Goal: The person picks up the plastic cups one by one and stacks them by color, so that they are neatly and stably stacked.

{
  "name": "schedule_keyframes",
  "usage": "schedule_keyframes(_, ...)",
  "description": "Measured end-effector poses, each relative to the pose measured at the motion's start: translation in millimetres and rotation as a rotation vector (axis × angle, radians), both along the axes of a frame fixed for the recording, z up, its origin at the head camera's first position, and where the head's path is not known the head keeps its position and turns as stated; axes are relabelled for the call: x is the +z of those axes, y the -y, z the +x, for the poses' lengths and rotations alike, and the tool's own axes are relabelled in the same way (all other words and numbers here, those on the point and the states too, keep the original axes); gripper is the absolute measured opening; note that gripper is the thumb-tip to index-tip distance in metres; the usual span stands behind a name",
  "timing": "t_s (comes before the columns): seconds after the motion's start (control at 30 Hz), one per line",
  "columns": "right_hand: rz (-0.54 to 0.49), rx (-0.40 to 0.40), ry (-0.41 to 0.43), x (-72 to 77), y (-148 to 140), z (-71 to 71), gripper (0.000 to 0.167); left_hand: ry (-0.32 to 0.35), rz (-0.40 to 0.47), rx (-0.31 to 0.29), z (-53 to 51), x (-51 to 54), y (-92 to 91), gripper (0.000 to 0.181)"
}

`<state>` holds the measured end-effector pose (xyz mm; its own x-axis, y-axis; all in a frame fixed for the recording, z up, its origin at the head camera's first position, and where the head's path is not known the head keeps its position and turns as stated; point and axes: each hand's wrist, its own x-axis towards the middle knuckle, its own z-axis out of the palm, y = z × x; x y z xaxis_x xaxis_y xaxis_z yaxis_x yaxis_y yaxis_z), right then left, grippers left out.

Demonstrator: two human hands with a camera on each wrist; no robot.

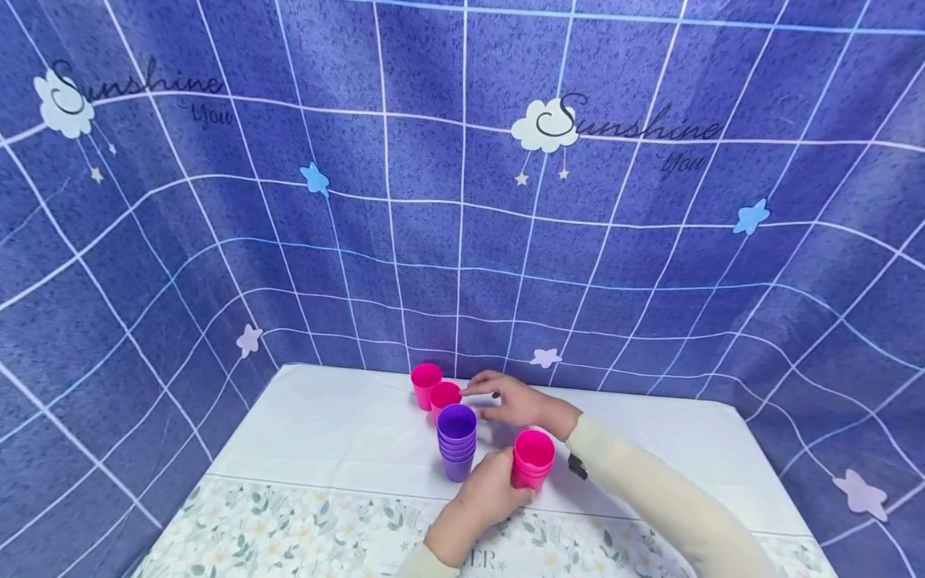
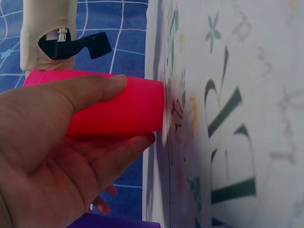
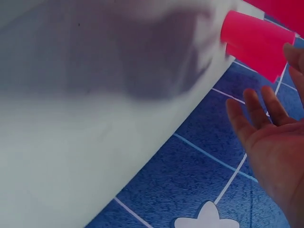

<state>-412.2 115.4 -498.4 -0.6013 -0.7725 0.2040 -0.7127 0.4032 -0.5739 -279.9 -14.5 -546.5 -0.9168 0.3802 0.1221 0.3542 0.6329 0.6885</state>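
My left hand (image 1: 490, 491) grips a short stack of nested pink cups (image 1: 533, 453), which stands upright near the front of the white cloth. In the left wrist view the thumb lies along one side of the pink stack (image 2: 118, 104), and fingers are on the other. My right hand (image 1: 522, 401) reaches across behind the purple stack with fingers spread. Its fingertips come close to a pink cup (image 1: 444, 395); whether they touch it I cannot tell. The right wrist view shows this palm (image 3: 278, 152) holding nothing. A purple stack of several nested cups (image 1: 457, 445) stands between the hands.
Another pink cup (image 1: 426, 384) stands at the back left, beside the pink one near my right fingertips. White cloth (image 1: 325, 425) covers the table's back part, and a floral cloth (image 1: 289, 522) the front. A blue gridded curtain (image 1: 433, 201) surrounds the back and sides.
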Motion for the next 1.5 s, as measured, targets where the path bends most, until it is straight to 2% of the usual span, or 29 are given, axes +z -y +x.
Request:
schedule_keyframes(0.2,0.035,0.020,-0.131,-1.2,2.5,-2.0,0.043,0.004,0.004,-0.003,0.3,-0.9,0.3,0.047)
schedule_keyframes(0.4,0.040,0.011,-0.204,0.7,6.6,-2.9,0.038,-0.021,0.001,-0.004,0.0,-1.9,-0.1,0.046)
schedule_keyframes(0.77,-0.017,0.026,-0.259,-2.1,9.8,-5.6,0.008,-0.056,-0.011,-0.014,2.3,-0.6,-1.0,0.042)
schedule_keyframes(0.9,-0.005,0.028,-0.232,0.2,10.4,-4.8,0.007,-0.059,-0.010,-0.013,1.3,-1.0,-1.0,0.042)
schedule_keyframes(1.07,-0.025,0.020,-0.180,-1.3,7.4,-4.2,0.011,-0.053,-0.013,-0.010,-0.4,-2.4,-0.6,0.042)
schedule_keyframes(1.2,-0.104,0.008,-0.170,-5.2,3.5,-4.7,0.014,-0.042,-0.012,-0.009,-0.7,-4.7,-0.8,0.041)
schedule_keyframes(1.3,-0.155,-0.034,-0.170,-6.6,-0.9,-4.0,0.017,-0.036,-0.012,-0.009,-0.5,-5.8,-1.0,0.041)
schedule_keyframes(1.37,-0.162,-0.094,-0.161,-6.3,-5.1,-3.0,0.031,-0.036,-0.008,-0.006,-0.2,-5.9,-1.3,0.041)
schedule_keyframes(1.5,-0.126,-0.215,-0.151,-5.6,-13.8,-1.7,0.073,-0.049,-0.008,-0.002,-0.1,-5.2,-0.8,0.043)
